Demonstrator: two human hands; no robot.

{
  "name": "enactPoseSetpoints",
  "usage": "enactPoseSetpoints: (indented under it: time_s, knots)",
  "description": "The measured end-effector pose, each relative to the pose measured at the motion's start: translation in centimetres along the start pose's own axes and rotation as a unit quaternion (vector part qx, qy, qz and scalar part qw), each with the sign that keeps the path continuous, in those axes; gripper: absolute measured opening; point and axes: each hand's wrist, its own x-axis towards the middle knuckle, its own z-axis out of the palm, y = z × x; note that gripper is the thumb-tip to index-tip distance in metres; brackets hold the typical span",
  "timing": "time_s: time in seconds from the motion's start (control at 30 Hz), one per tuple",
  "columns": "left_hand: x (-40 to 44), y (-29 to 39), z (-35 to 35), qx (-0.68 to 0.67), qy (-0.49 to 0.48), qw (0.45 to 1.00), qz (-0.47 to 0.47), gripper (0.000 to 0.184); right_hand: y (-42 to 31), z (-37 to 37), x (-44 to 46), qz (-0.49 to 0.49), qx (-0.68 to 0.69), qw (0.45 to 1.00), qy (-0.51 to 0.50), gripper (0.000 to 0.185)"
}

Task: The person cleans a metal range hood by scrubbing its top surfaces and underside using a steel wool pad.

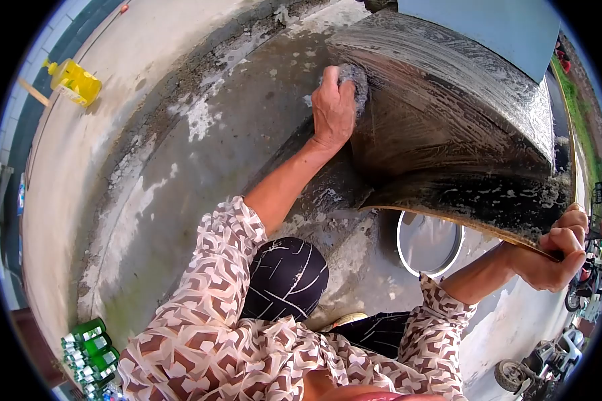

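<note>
My left hand (333, 110) is closed around a grey, fibrous scouring pad (354, 87). It presses the pad against the left edge of a large, dark, hollow panel piece (441, 107), whose surface is streaked with suds and grime. At the lower right, my right hand (562, 250) grips the corner of the piece's near rim (461, 224), fingers wrapped over the edge. The piece stands tilted on the wet concrete, its inner side dark and spotted with foam. Beneath the near rim sits a round, white-rimmed basin (399, 244), partly hidden.
A yellow liquid bottle (79, 83) stands on the pale ledge (140, 60) at upper left. Several green bottles (93, 351) cluster at lower left. A light blue panel (488, 30) adjoins the dark piece at the top. Parked motorcycles (545, 367) are at lower right.
</note>
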Motion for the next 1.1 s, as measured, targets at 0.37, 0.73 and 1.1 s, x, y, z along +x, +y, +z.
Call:
enactPoseSetpoints:
  time_s: [0.37, 0.73, 1.1]
  knots:
    - [1.4, -3.0, 0.2, 0.025, 0.078, 0.991, 0.109, 0.013, 0.0, -0.2, 0.1, -0.013, -0.009, 1.0, -0.002, 0.035]
    - [0.3, -1.1, 1.3, 0.068, 0.048, 0.954, 0.288, 0.015, 0.1, 0.1, 0.1, -0.001, 0.009, 1.0, 0.015, 0.035]
    - [-4.6, 10.1, 7.5, 0.003, -0.122, 0.894, 0.431, 0.02, 0.2, -0.5, 0.4, -0.024, 0.003, 1.0, 0.015, 0.029]
